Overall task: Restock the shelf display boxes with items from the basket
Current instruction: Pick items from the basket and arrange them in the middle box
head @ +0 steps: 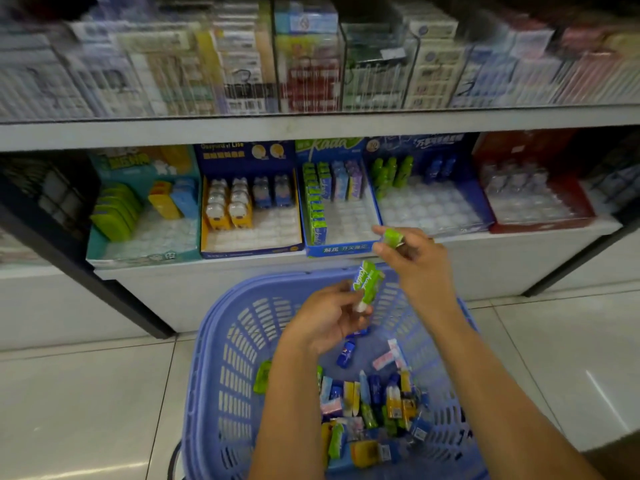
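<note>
A blue plastic basket (221,358) stands on the floor below me with several small packets and bottles piled in its near half. My left hand (325,320) holds a few green packs (366,282) upright above the basket. My right hand (412,258) pinches one small green pack (393,237) at the front edge of the blue Kada display box (341,249) on the lower shelf. That box has a row of green packs (315,206) along its left side and bare white tray slots to the right.
Other display boxes stand on the same shelf: a teal one (104,244), a dark blue one (249,249) with bear-shaped items, a blue one (481,216) with green bottles, a red one (540,223). The upper shelf is blurred. White floor tiles surround the basket.
</note>
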### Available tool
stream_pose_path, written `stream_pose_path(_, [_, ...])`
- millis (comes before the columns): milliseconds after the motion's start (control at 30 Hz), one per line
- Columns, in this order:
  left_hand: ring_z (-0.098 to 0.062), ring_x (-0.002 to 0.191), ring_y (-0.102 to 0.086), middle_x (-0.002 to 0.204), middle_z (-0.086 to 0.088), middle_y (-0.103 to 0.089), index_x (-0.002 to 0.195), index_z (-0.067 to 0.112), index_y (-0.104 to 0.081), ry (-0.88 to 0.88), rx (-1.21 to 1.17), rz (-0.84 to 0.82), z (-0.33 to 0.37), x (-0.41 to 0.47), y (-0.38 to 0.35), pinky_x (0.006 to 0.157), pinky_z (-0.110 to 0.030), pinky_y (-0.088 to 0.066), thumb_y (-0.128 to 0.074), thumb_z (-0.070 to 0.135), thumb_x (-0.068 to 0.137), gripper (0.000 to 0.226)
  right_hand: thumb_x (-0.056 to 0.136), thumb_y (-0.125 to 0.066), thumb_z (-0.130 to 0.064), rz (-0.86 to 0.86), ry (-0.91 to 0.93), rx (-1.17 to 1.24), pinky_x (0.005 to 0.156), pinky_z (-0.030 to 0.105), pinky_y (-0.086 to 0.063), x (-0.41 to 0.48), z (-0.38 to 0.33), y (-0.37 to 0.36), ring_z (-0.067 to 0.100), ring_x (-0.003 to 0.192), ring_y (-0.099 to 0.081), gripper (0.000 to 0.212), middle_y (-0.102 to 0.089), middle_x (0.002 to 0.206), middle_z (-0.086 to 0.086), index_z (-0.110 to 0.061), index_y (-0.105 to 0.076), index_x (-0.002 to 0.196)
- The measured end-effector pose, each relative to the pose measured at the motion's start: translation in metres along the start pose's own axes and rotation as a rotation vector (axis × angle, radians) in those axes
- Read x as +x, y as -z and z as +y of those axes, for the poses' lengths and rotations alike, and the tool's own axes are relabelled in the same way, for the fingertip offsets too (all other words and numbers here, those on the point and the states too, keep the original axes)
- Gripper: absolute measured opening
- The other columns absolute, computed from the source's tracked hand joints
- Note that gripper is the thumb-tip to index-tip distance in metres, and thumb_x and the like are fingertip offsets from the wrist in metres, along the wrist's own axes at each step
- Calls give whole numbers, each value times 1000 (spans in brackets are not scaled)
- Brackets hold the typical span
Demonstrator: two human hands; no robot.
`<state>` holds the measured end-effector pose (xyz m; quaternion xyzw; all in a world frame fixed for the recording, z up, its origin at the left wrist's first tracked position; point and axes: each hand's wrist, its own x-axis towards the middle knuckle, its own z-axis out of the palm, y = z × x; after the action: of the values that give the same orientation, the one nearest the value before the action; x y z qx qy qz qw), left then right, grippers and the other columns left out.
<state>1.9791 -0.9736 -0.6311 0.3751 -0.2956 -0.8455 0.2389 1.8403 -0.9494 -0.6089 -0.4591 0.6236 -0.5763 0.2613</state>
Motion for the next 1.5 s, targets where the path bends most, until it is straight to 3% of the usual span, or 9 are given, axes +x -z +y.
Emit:
stream_pose_path(100, [-13,46,-45,59,-6,-40,78,9,-46,-63,-4,254,3,5,4,35,-17,-32,-38,-1,95,22,83,-69,-12,30,-136,193,60,13,-47,16,-13,15,2,60,-59,12,-68,67,-10,-24,-71,82])
stream_pose_path(200, [-11,40,-41,58,-6,-39,74,10,-45,-131,-60,392,10,5,10,33,-16,-27,-38,3,93,21,89,-62,-24,45,-221,277,62,21,-46,35,-19,19,10,63,-56,14,-67,78,5,-19,-69,78])
stream_pose_path(267, [-9,37,-39,60,-6,-41,72,10,-46,-178,-82,422,17,3,11,32,-16,-25,-38,5,93,22,92,-51,-12,49,-222,230,60,21,-42,50,-21,16,11,64,-53,21,-69,85,7,-19,-67,79])
stream_pose_path(467, [-8,38,-38,65,-6,-45,77,9,-49,-264,-62,420,36,-5,13,33,-17,-26,-36,5,94,21,86,-65,-10,-116,-15,-398,70,23,-48,95,-31,-5,11,76,-55,30,-58,98,0,-10,-55,114])
stream_pose_path(733, [-7,39,-39,58,-3,-42,75,11,-46,-328,-36,444,53,-13,19,36,-18,-25,-35,2,94,24,77,-73,-2,-138,89,-276,70,10,-50,123,-27,-47,8,74,-61,21,-63,87,4,-5,-62,95])
stream_pose_path(867, [-6,39,-41,54,0,-46,78,11,-50,-364,-50,457,56,-14,21,37,-18,-26,-37,3,94,22,78,-73,-4,-153,46,-276,79,22,-52,126,-9,-59,14,86,-63,21,-64,90,0,-8,-63,96])
stream_pose_path(1233, [-5,40,-42,43,7,-47,79,12,-50,-377,-5,453,56,-12,25,39,-18,-27,-37,3,95,22,76,-73,-2,-190,205,-327,78,11,-50,146,-1,-57,14,84,-63,20,-68,96,9,0,-66,95])
stream_pose_path(1367, [-8,44,-41,43,8,-45,71,15,-46,-380,0,459,56,-12,25,39,-18,-28,-37,4,95,27,76,-74,-3,-192,230,-368,81,22,-51,146,0,-58,15,84,-63,20,-70,97,12,1,-67,94])
stream_pose_path(1500, [-7,45,-42,42,9,-44,73,15,-48,-393,0,461,56,-12,25,39,-18,-28,-38,4,95,27,75,-74,-2,-228,167,-334,69,6,-49,146,3,-55,16,82,-64,18,-67,87,4,0,-69,93])
